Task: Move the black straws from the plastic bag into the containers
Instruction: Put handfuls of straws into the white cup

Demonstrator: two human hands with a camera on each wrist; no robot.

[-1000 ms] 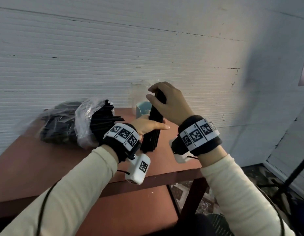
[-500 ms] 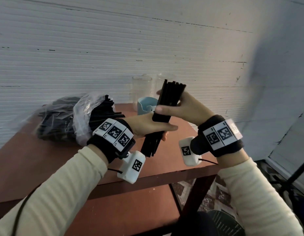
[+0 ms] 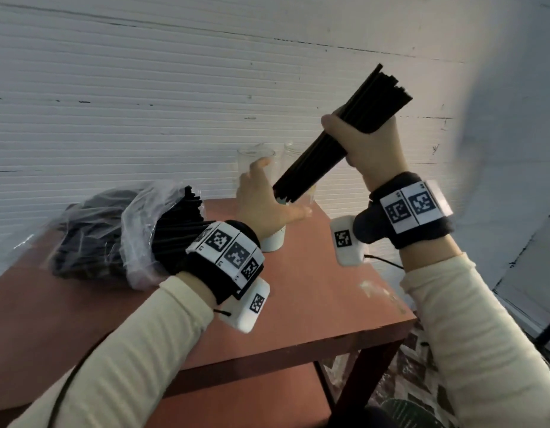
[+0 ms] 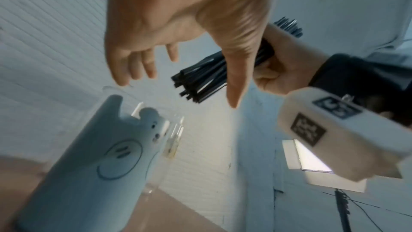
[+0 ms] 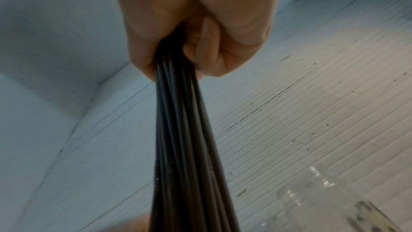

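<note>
My right hand (image 3: 368, 143) grips a bundle of black straws (image 3: 326, 149) around its middle and holds it tilted in the air, lower end pointing down-left. In the right wrist view the fingers (image 5: 200, 47) curl tightly round the straws (image 5: 187, 147). My left hand (image 3: 269, 194) is open just below the bundle's lower end and holds nothing; its spread fingers (image 4: 133, 66) hover above a pale blue cup with a bear face (image 4: 100, 156). Two clear glasses (image 3: 252, 160) stand behind it. The plastic bag (image 3: 138, 230) full of straws lies at the table's left.
The red-brown table (image 3: 314, 298) has a lower shelf (image 3: 236, 403), and its right edge drops to a patterned floor. A white ribbed wall (image 3: 144, 103) stands close behind the containers. A dark stand leg (image 3: 548, 332) is at the far right.
My right hand has lifted the straw bundle up and to the right, tilting it. My left hand has let go of the bundle and opened near the cup.
</note>
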